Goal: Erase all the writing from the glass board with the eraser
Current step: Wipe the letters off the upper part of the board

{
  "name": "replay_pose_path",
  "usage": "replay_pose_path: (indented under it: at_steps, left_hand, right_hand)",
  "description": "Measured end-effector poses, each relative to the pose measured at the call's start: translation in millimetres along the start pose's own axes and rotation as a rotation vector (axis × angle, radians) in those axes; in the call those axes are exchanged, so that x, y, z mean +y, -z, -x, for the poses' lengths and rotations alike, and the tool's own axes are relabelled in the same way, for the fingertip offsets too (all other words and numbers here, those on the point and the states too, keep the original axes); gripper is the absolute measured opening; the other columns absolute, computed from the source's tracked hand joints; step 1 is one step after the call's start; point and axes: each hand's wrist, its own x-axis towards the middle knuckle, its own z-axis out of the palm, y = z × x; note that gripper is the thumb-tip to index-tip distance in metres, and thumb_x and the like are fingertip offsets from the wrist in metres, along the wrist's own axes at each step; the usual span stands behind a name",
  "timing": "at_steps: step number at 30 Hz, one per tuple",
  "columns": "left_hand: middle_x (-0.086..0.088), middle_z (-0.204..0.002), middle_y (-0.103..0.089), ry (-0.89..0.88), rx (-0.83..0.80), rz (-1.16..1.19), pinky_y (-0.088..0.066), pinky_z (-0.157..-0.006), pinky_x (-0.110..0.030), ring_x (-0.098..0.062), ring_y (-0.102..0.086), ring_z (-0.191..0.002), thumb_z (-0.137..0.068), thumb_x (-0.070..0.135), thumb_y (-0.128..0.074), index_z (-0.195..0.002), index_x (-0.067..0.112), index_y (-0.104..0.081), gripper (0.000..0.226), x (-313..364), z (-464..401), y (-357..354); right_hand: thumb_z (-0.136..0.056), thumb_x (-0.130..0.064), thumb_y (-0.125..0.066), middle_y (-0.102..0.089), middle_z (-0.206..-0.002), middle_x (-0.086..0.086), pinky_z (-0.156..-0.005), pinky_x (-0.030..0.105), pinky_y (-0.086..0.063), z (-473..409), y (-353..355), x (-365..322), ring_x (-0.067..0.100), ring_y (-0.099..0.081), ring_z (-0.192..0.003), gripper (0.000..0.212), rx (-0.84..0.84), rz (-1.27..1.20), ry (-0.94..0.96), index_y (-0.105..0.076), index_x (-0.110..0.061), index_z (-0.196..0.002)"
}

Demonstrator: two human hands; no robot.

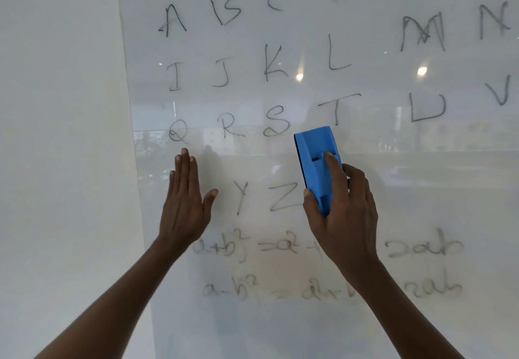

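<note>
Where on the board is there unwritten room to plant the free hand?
Bare glass lies right of the eraser, under U. The left hand lies on another gap, between Q and Y. The formulas below are crowded.

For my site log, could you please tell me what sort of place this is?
Probably an office or classroom: a wall-mounted glass board bears handwritten letters and algebra formulas, and the right hand holds a blue eraser.
</note>
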Motion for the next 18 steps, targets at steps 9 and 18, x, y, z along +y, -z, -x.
replay_pose_path:
  at_steps: [9,18]
  left_hand:
    - [-0.015,-0.173,0.007,0.014,0.133,0.006,0.0,-0.131,-0.038,-0.029,0.008,-0.161,-0.106,0.044,-0.035,-0.163,-0.002,-0.002,0.08,-64,-52,9]
    - [-0.018,-0.173,0.007,-0.047,0.204,0.049,0.0,-0.131,-0.04,-0.031,0.009,-0.161,-0.107,0.04,-0.035,-0.162,-0.003,0.0,0.078,-122,-106,26]
  right_hand:
    - [-0.091,-0.042,-0.049,-0.055,-0.119,0.017,-0.075,0.036,-0.054,-39,-32,-21,0.025,-0.056,-0.099,0.061,0.073,-0.044,0.056,-0.041,-0.011,-0.143]
    - [-0.092,-0.04,-0.047,-0.051,-0.12,0.016,-0.074,0.027,-0.051,-58,-60,-54,0.022,-0.05,-0.103,0.061,0.112,-0.062,0.087,-0.037,-0.011,-0.145]
